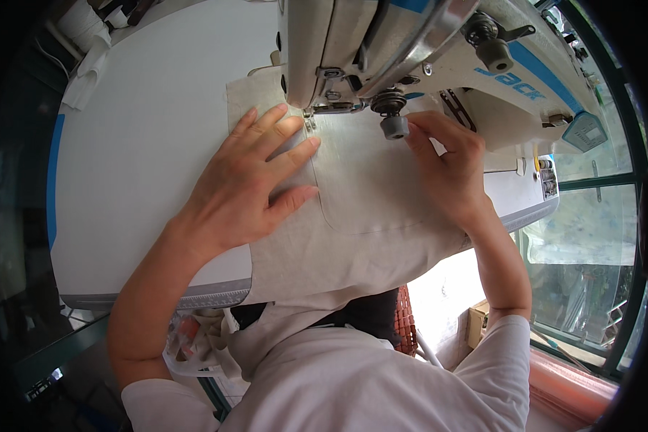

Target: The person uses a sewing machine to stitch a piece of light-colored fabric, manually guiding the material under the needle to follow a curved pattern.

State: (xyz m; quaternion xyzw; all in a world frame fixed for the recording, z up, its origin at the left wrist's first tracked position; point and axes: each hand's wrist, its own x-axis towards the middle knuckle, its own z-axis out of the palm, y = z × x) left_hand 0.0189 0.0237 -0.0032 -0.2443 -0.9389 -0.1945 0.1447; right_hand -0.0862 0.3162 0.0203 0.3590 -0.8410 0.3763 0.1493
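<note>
A beige cloth piece [297,259] lies under the head of a Jack sewing machine [351,48] and hangs over the table's front edge. A curved line, a seam or a folded edge, runs down from the presser foot [310,121] and bends right. My left hand [248,173] rests flat on the cloth, fingers spread, fingertips just left of the foot. My right hand [451,162] is over the cloth's right side, thumb and forefinger close together behind the grey tension knob [394,128]. Whether they pinch cloth or touch the knob is unclear.
The white sewing table [140,178] has a ruler strip [216,294] along its front edge. A thread cone [83,24] stands at the far left. Bobbins [548,178] sit at the right end. Below hangs a bag of scraps [194,345]; a glass window [583,227] is at the right.
</note>
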